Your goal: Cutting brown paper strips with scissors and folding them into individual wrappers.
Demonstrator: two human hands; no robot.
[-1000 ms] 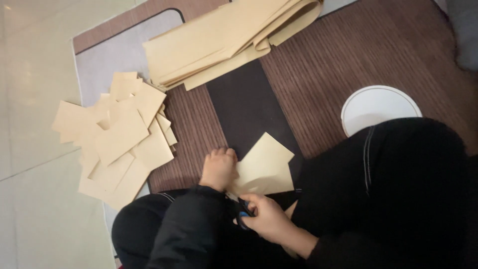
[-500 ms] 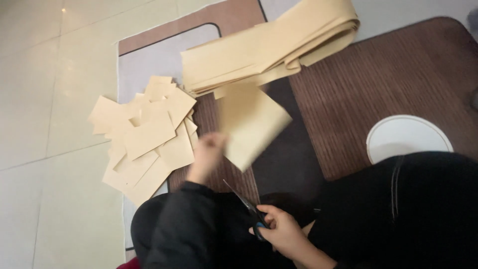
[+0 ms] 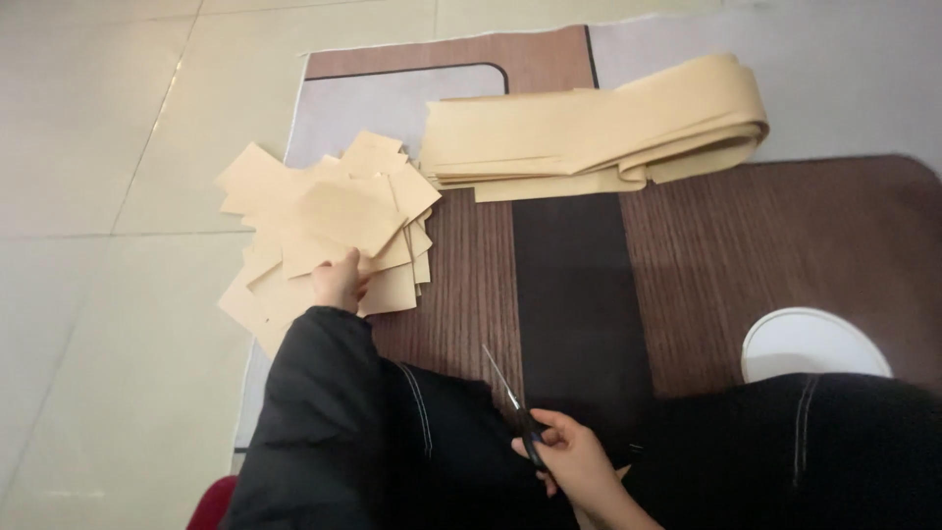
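From the head camera, your left hand (image 3: 339,282) is stretched out to the heap of cut tan paper pieces (image 3: 329,231) at the left edge of the brown striped mat (image 3: 785,245). Its fingers rest on the topmost sheet, pressing it down onto the heap; whether they pinch it or only lie flat on it cannot be told, since your black sleeve (image 3: 314,422) covers the wrist and part of the palm. Your right hand (image 3: 574,461) is low, near your lap, closed around the handles of a pair of scissors (image 3: 510,402), whose blades lie together and point up and away from you across the dark centre strip of the mat. The long folded tan paper strip (image 3: 599,132) lies well apart, across the far side of the mat, and a white round lid (image 3: 810,344) sits partly hidden behind your right knee.

The risks, as I judge them: the heap hangs half off the mat onto smooth floor tiles (image 3: 98,196), so a push from your left hand could fan the pieces out. The scissor tips are bare and close to your dark trouser leg (image 3: 442,432); an unwatched move could snag the cloth.
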